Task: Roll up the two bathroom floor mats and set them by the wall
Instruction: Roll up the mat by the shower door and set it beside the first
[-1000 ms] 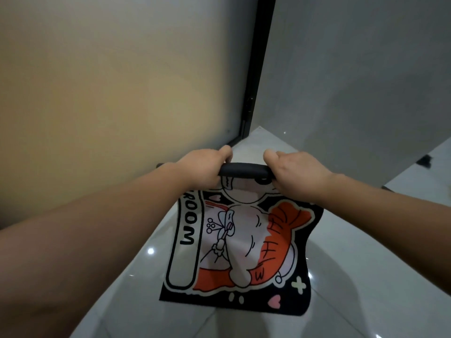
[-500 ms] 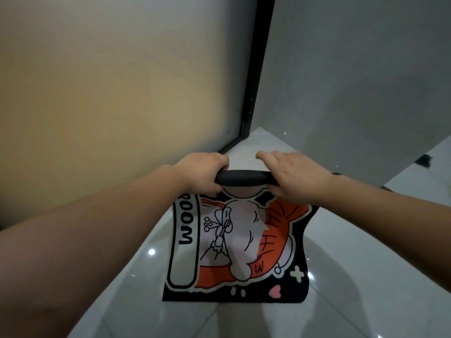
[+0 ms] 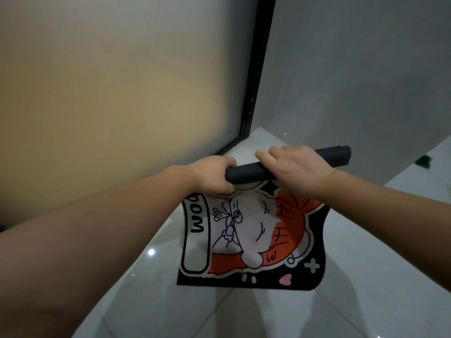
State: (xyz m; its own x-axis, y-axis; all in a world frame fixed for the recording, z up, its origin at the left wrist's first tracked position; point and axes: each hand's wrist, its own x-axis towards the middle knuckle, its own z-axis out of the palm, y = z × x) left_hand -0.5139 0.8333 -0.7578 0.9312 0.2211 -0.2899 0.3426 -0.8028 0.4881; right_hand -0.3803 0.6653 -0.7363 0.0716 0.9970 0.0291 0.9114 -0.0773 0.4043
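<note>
A cartoon floor mat (image 3: 253, 240), black with orange and white print and the letters "ROOM", hangs in the air in front of me. Its top part is wound into a black roll (image 3: 246, 173) that runs from left to upper right, with its far end (image 3: 339, 154) sticking out past my right hand. My left hand (image 3: 214, 175) grips the roll's left end. My right hand (image 3: 295, 170) lies over the roll's middle with fingers curled across it. The mat's loose lower edge dangles above the floor. A second mat is not in view.
A frosted glass panel (image 3: 122, 93) with a black frame (image 3: 256, 76) stands on the left. A grey wall (image 3: 353, 76) meets it at a corner. Glossy white floor tiles (image 3: 366, 276) lie below. A small black object (image 3: 423, 161) sits on the floor at far right.
The roll has grown thicker and taken up more of the mat, so less print hangs free. The roll's right end now shows beyond my right hand, tilted upward.
</note>
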